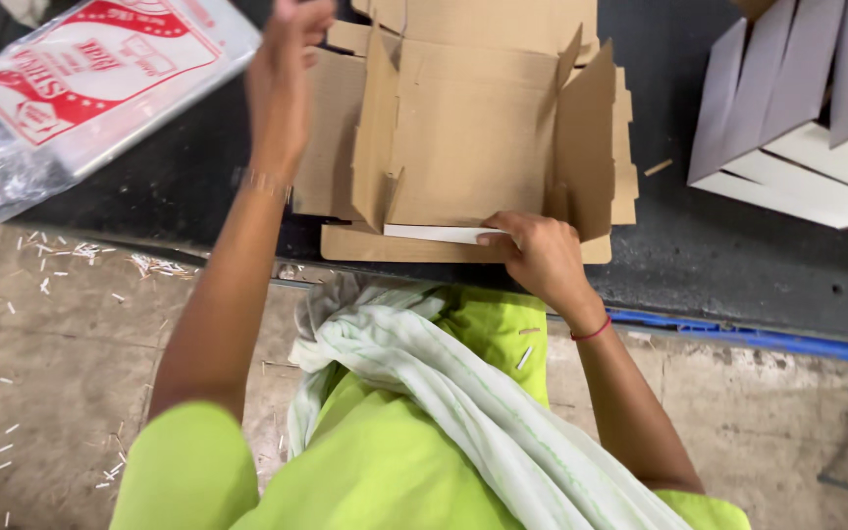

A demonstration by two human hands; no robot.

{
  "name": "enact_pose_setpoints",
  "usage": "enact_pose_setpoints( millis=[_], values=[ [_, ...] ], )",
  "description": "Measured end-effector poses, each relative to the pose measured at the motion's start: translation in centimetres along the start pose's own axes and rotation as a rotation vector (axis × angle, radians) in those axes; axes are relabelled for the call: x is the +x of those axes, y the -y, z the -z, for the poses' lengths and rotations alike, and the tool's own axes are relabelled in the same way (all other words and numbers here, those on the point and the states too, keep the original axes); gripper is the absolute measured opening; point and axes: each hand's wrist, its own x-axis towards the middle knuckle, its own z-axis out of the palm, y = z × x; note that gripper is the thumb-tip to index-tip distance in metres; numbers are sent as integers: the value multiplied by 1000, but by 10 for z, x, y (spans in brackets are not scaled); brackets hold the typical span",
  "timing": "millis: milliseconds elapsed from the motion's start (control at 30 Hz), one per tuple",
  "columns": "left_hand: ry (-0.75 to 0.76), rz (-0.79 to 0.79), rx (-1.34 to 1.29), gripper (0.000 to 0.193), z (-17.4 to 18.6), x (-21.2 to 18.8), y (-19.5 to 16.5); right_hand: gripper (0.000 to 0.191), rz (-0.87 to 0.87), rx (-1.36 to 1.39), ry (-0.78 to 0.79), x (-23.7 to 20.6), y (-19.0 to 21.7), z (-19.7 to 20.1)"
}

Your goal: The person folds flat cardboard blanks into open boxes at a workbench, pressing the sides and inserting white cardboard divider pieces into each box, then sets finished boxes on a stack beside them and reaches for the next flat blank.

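A brown cardboard box blank [473, 137] lies partly folded on a dark table [718, 245], its side flaps standing up. My right hand [537, 250] presses on the near flap at the table's front edge, fingers on the white fold line. My left hand [282, 59] is raised over the far left side of the box, fingers closed; what it grips is cut off by the frame's top edge. A clear plastic packet [80, 79] with red and white print lies tilted just left of that hand.
A stack of flat white and grey cardboard blanks [797, 108] sits at the table's right. A blue rail [758, 339] runs along the table's front edge. Small white scraps [51, 260] litter the tiled floor at the left. A green garment and pale cloth [424, 393] cover my lap.
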Motion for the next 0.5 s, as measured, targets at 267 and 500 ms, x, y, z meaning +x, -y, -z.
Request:
enact_pose_setpoints(
  millis=[267, 500],
  values=[
    [311, 417, -105, 98, -72, 81, 94, 13, -26, -18, -35, -2, 3, -2],
    [197, 372, -354, 93, -76, 50, 87, 11, -26, 5, -50, -4, 0, -4]
  ],
)
